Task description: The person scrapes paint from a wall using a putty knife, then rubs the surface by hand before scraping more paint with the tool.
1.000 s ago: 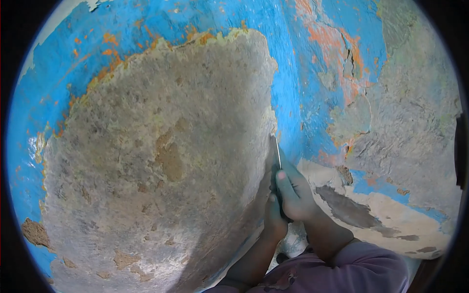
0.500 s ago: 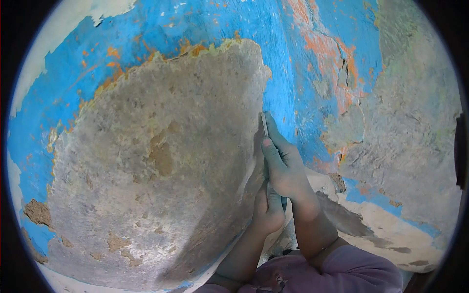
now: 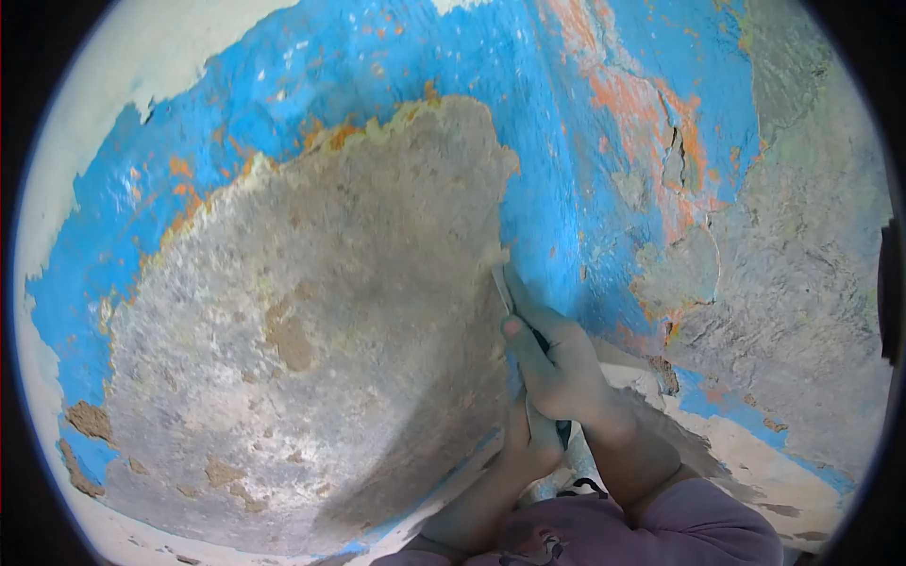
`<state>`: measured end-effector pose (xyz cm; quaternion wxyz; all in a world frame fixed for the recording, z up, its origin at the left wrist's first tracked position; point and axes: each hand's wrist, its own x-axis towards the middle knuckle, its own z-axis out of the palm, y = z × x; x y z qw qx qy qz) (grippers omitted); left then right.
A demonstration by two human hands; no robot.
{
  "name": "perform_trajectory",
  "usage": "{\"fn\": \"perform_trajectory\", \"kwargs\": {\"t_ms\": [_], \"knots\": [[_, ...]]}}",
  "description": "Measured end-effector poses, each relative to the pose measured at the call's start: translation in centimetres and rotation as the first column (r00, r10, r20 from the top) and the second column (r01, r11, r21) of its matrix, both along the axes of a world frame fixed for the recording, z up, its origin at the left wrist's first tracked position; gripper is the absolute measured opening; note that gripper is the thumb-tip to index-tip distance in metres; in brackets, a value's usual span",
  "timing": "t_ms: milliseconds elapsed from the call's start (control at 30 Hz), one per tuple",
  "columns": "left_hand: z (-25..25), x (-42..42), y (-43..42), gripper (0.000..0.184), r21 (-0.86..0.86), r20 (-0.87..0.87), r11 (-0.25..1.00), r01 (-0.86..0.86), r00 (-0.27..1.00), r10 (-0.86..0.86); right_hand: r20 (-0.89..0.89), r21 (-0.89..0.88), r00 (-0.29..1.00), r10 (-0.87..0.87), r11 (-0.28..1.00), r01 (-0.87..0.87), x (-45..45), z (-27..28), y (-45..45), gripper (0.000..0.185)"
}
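Observation:
A scraper [image 3: 501, 291] with a thin, pale blade and dark handle is held in both my hands, seen nearly edge-on. My right hand [image 3: 559, 370] is closed round its upper part, thumb along the near side and fingers stretched up behind the blade. Lower down, my left hand [image 3: 534, 445] is closed on the handle end, partly hidden by the right wrist. The blade lies at the border between blue paint [image 3: 533, 212] and a large bare grey patch [image 3: 396, 255] of wall. Whether its edge touches the surface, I cannot tell.
To the right, the wall bends into a corner, with orange-streaked paint [image 3: 613, 99] and a crack [image 3: 676, 156]. Rough grey plaster [image 3: 802, 245] lies beyond. A pale ledge [image 3: 736, 439] with broken plaster runs along the lower right. Whitish paint [image 3: 142, 57] borders the upper left.
My hands and the scraper have moved down along the blue paint's edge, and the blade leans a little more to the left. The whole view has shifted slightly, too.

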<state>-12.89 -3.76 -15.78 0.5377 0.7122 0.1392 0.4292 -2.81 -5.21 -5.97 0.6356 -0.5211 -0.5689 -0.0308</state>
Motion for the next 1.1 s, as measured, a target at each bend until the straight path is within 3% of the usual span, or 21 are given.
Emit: {"fn": "perform_trajectory", "kwargs": {"t_ms": [67,167,233,267,367,433,467,533,600,667,700,767,800,833,867,900,933,967,1000,1067,1100], "knots": [[0.0,0.2,0.6,0.026,0.080,0.060,0.997,-0.011,0.998,0.006,-0.172,-0.078,0.980,0.102,0.990,-0.116,-0.1,0.5,0.1,0.046],[0.1,-0.6,1.7,0.026,0.217,-0.169,0.976,-0.028,0.983,0.066,-0.341,-0.075,0.934,0.109,0.987,-0.143,-0.1,2.9,0.3,0.048],[2.6,0.1,0.8,0.028,-0.184,0.088,0.970,0.156,0.986,-0.142,-0.236,-0.030,0.968,0.082,0.995,-0.091,-0.1,1.3,0.7,0.049],[2.4,0.2,0.6,0.028,-0.183,0.093,0.969,0.164,0.984,-0.149,-0.120,0.026,0.992,0.045,0.999,-0.042,0.0,0.7,0.7,0.050],[1.8,-0.1,1.0,0.026,-0.250,0.216,0.915,0.315,0.940,-0.265,-0.153,-0.096,0.984,0.092,0.989,-0.108,0.1,0.8,0.2,0.050],[2.1,-0.1,1.7,0.025,0.386,-0.088,0.921,0.046,0.996,-0.013,-0.220,-0.135,0.972,0.087,0.984,-0.119,0.4,2.7,0.2,0.050],[0.6,-0.4,1.8,0.025,0.376,-0.095,0.925,0.045,0.995,-0.010,-0.279,-0.168,0.957,0.079,0.977,-0.130,0.5,3.2,0.3,0.049],[-2.4,-0.5,2.6,0.027,0.011,-0.405,0.999,-0.054,0.913,0.054,-0.230,-0.137,0.968,0.097,0.982,-0.131,0.5,2.5,0.1,0.049],[-1.4,-0.2,2.3,0.027,-0.023,-0.313,1.000,-0.011,0.950,0.003,-0.162,-0.092,0.980,0.113,0.987,-0.129,0.5,1.2,0.0,0.049],[1.4,-0.1,1.6,0.026,-0.073,-0.138,0.993,0.091,0.985,-0.100,0.174,0.007,0.984,-0.032,0.999,0.032,0.5,-0.3,0.5,0.044],[2.3,-0.5,1.2,0.026,-0.105,-0.061,0.985,0.140,0.987,-0.147,0.164,0.009,0.986,-0.030,1.000,0.029,0.6,0.1,0.9,0.044],[2.5,-1.3,0.9,0.026,-0.156,0.003,0.973,0.170,0.985,-0.172,-0.168,0.001,0.982,0.084,0.996,-0.085,0.5,1.2,1.3,0.050],[2.6,-1.2,1.1,0.025,0.200,-0.065,0.979,0.040,0.997,-0.028,-0.176,0.000,0.980,0.095,0.995,-0.096,0.2,1.4,1.0,0.050],[2.8,-1.0,1.4,0.026,0.543,-0.074,0.837,-0.067,0.989,0.127,-0.210,-0.034,0.968,0.134,0.989,-0.144,0.3,1.8,0.6,0.051],[2.3,-1.1,1.1,0.026,0.552,-0.064,0.830,-0.073,0.989,0.130,-0.236,-0.062,0.957,0.168,0.980,-0.187,0.7,2.2,0.4,0.051],[1.2,-1.3,0.2,0.025,0.215,0.009,0.977,-0.004,1.000,0.002,-0.221,-0.052,0.961,0.167,0.982,-0.183,0.8,1.7,0.2,0.051],[1.0,-1.0,-0.2,0.025,-0.139,0.119,0.983,0.120,0.987,-0.104,-0.015,0.004,0.996,0.094,0.996,-0.093,0.8,0.6,0.2,0.052],[1.0,-0.4,0.1,0.025,-0.122,0.122,0.984,0.132,0.986,-0.118,0.181,0.079,0.984,-0.004,0.997,-0.011,0.8,0.1,0.3,0.052],[1.6,0.1,0.0,0.025,-0.180,0.158,0.973,0.143,0.981,-0.115,0.179,0.091,0.984,-0.014,0.996,-0.003,0.9,0.4,0.6,0.052],[2.3,0.4,0.6,0.026,-0.256,0.178,0.957,0.139,0.980,-0.094,-0.096,0.025,0.990,0.101,0.995,-0.099,0.8,0.9,1.1,0.053],[2.7,0.5,1.6,0.026,-0.131,0.102,0.984,0.120,0.989,-0.107,-0.110,0.017,0.988,0.107,0.994,-0.106,0.9,1.5,1.3,0.053]]}}
